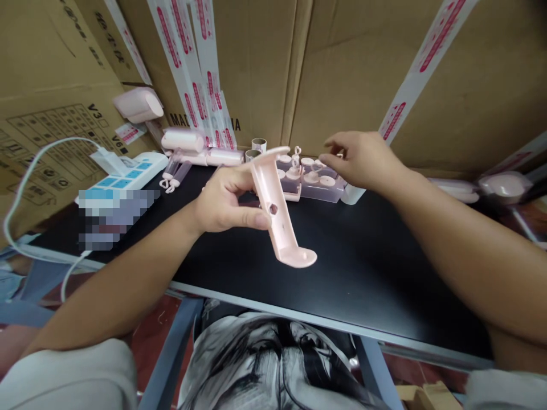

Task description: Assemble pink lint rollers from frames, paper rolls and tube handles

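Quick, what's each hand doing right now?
Left hand: closed on a pink bracket.
Right hand: by small pink parts; can't tell whether it holds one.

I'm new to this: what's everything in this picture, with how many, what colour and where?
Bracket: one, pale pink, in left hand
Small round-topped parts: several, pink, near right hand
Wrapped pieces: several, pink, table's far left
Upper piece: one, pink, above those
More pieces: at least two, pinkish, far right
Power strip: one, white and blue, left
Pixelated item: uncertain, left
Cardboard: several panels, brown, behind
Tape: several strips, white and red, on cardboard
Table: one, black, centre
Floor: red, below
Patterned clothing: black and white, bottom
Sleeves: two, light grey, bottom corners
Left hand: one, bare, centre-left
Right hand: one, bare, centre-right
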### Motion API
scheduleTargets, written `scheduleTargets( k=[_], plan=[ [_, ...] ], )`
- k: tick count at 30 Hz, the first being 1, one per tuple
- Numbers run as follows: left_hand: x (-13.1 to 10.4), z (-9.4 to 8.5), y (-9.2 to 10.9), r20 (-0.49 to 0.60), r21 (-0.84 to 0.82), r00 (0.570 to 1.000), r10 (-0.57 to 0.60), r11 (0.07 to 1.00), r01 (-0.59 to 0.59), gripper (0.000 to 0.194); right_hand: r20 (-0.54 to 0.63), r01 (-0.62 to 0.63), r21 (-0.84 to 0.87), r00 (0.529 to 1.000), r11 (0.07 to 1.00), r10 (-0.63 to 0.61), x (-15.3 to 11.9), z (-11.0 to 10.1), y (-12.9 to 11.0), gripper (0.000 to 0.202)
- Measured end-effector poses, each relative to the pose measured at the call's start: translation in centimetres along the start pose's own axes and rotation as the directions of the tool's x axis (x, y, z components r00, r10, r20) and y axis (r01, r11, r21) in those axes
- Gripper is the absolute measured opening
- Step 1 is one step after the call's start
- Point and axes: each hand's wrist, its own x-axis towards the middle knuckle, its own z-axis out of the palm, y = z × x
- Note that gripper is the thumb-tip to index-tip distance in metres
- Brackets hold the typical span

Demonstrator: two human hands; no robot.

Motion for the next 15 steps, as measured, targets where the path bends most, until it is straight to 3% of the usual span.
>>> scheduleTargets(
  k=[2,4,6,9,12,15],
  plan=[
    [0.1,0.3,0.2,0.246,0.048,0.969,-0.009,0.999,-0.003,0.042,-0.087,-0.037,0.008,0.996,0.999,0.038,-2.2,-1.2,0.3,0.033],
    [0.2,0.7,0.0,0.388,0.043,0.921,-0.037,0.999,0.022,0.034,-0.144,-0.112,-0.030,0.984,0.993,0.106,-5.1,-2.2,1.3,0.029],
    [0.3,1.1,-0.5,0.434,0.031,0.900,-0.043,0.999,0.033,0.030,-0.159,-0.230,-0.139,0.965,0.963,0.207,-8.1,-2.7,3.2,0.028],
    [0.4,1.6,-1.2,0.472,0.037,0.880,-0.045,0.999,0.031,0.029,-0.110,-0.434,-0.328,0.900,0.839,0.422,-11.9,-2.8,7.0,0.026],
    [0.4,1.8,-1.4,0.487,0.099,0.873,0.005,0.993,-0.061,0.029,0.074,-0.437,-0.358,0.868,0.825,0.491,-14.3,-1.9,10.4,0.025],
    [0.1,2.0,-1.6,0.483,0.230,0.872,0.078,0.950,-0.213,0.031,0.189,-0.451,-0.282,0.839,0.847,0.510,-15.5,-0.4,11.9,0.031]
  ],
)
